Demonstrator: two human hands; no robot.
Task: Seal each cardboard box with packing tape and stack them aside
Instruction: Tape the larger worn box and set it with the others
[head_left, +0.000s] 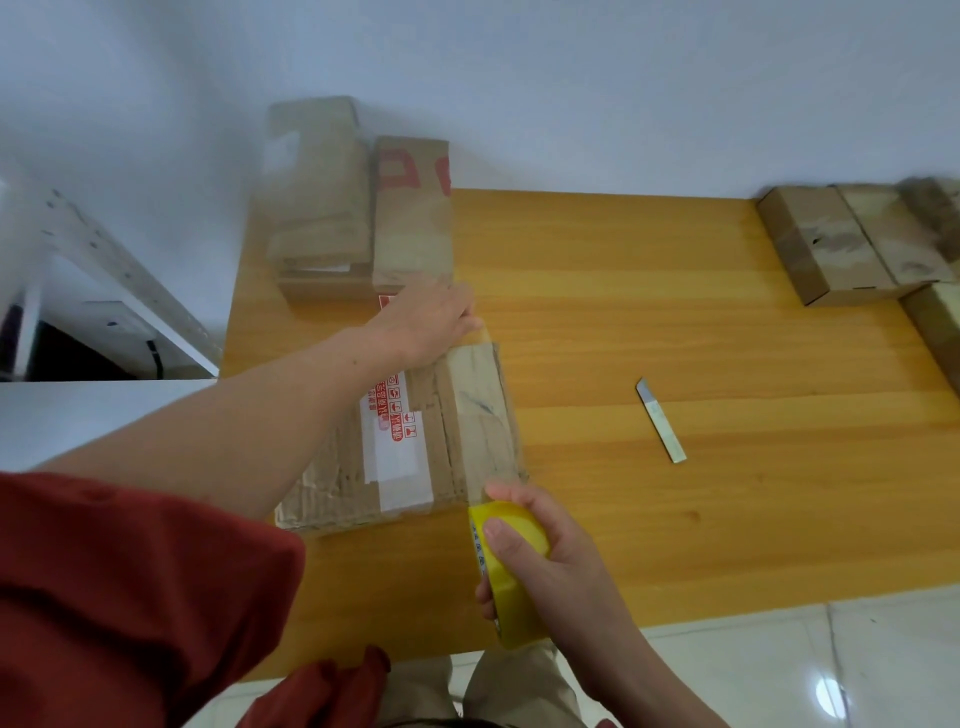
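A flat brown cardboard box (405, 447) lies on the near left part of an orange-brown wooden table (675, 312). The box looks old and worn. Its near edge is ragged and torn, and the wavy inside of the card shows there. On top it has a white label with red printing, some pale old tape, and dark pen scribbles on its right side.

A clear strip of tape (485, 415) runs along the right side of the box top, from the far edge to the near edge. It is shiny and see-through.

The left hand (431, 322) lies at the far end of the box. Its fingers are fairly straight and press the end of the strip down. A red sleeve (130, 597) covers the upper part of that arm.

The right hand (561, 571) is at the near right corner of the box. Its fingers and thumb curl round a yellow roll of packing tape (511, 608), and the strip comes off this roll.

A pile of brown boxes (317, 208) sits at the far left corner of the table, by the white wall. One of them has red marks. A second group of brown boxes (831, 249) sits at the far right. A small silver blade (661, 421) lies on the table to the right of the flat box, apart from it.
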